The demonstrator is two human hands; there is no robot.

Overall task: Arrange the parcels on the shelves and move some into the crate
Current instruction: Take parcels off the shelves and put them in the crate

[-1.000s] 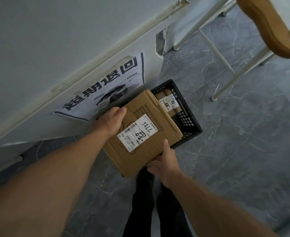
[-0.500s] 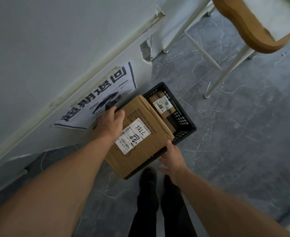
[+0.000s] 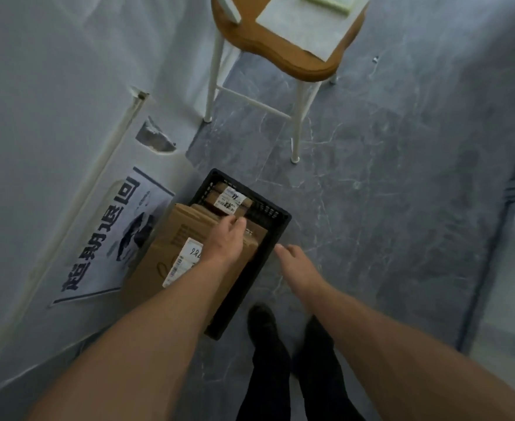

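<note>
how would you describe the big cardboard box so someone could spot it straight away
Find the poster low on the wall and the black crate on the floor beside it. The big box lies over the crate's near end, under the left hand. It dwarfs the small parcels at the far end.
</note>
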